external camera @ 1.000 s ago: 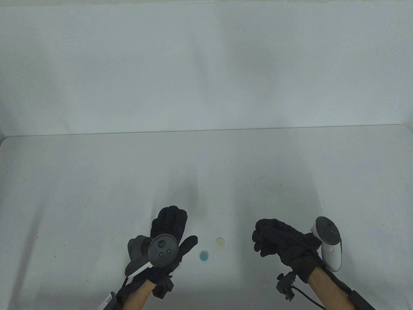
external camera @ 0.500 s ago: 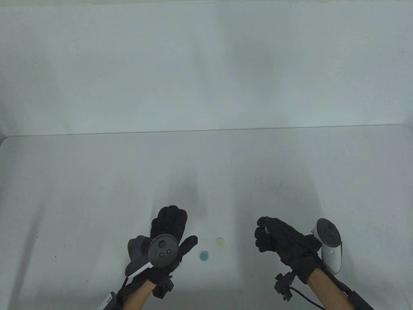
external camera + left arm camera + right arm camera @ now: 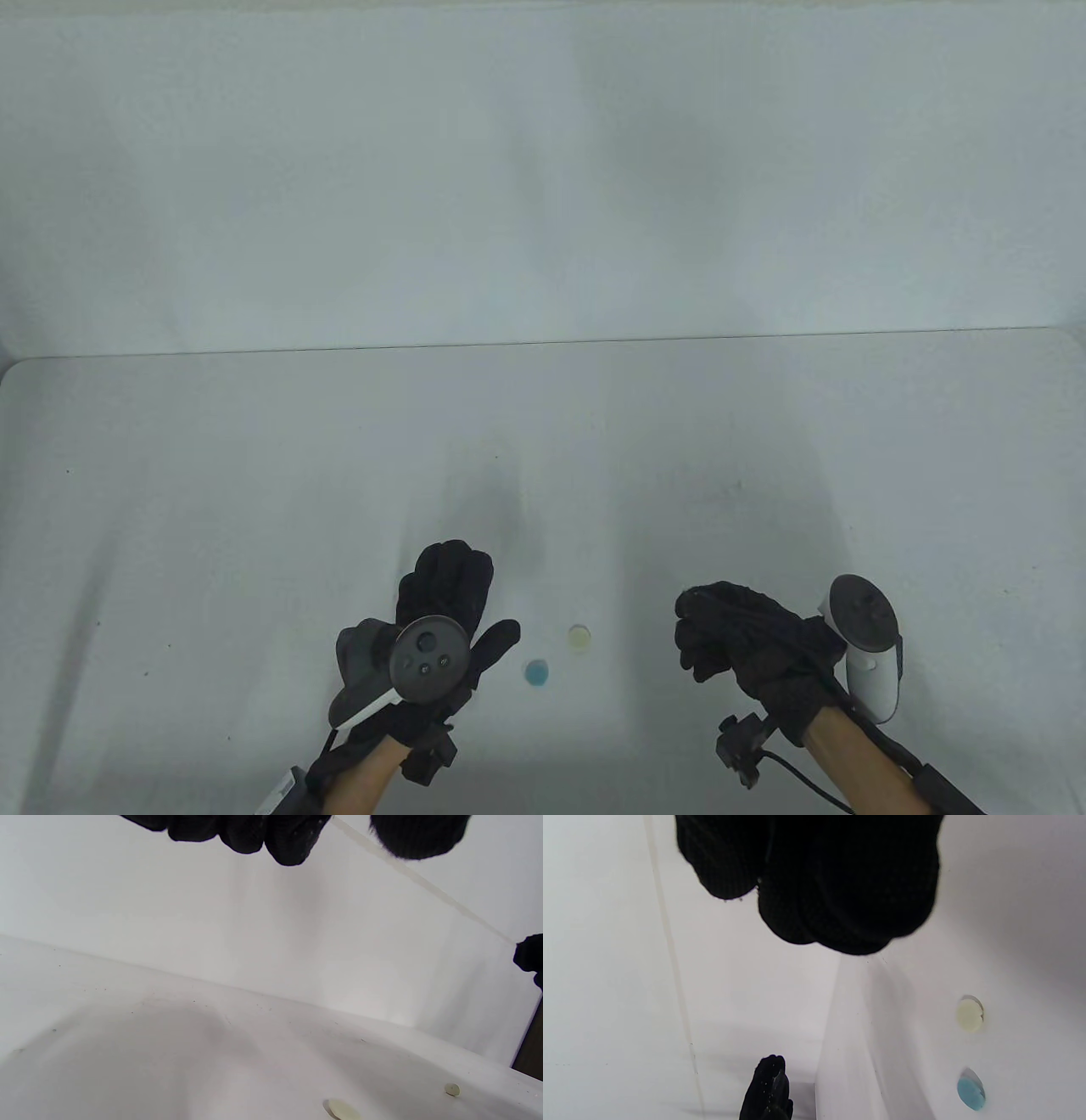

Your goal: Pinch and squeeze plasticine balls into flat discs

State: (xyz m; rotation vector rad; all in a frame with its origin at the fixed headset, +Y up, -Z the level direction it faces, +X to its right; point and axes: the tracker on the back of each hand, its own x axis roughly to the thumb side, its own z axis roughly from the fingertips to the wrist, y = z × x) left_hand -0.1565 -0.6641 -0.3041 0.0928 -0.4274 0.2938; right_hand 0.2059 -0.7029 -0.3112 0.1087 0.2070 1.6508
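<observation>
A flat blue plasticine disc point(image 3: 537, 672) and a flat pale yellow disc point(image 3: 579, 637) lie on the white table between my hands; both also show in the right wrist view, the blue disc point(image 3: 971, 1093) below the yellow disc point(image 3: 969, 1014). My left hand point(image 3: 462, 594) rests flat on the table left of the discs, fingers spread, holding nothing. My right hand point(image 3: 704, 628) is clenched in a fist above the table, right of the discs. What it grips is hidden now; a bit of light blue plasticine showed between its fingers half a second ago.
The white table point(image 3: 254, 509) ends at a back edge against a white wall point(image 3: 543, 170). In the left wrist view two pale discs point(image 3: 341, 1110) lie low on the table and my right hand point(image 3: 530, 957) shows at the right edge.
My right hand has closed tighter and rolled slightly; the light blue bit seen between its fingers half a second ago is now covered. The left hand and both discs have not moved.
</observation>
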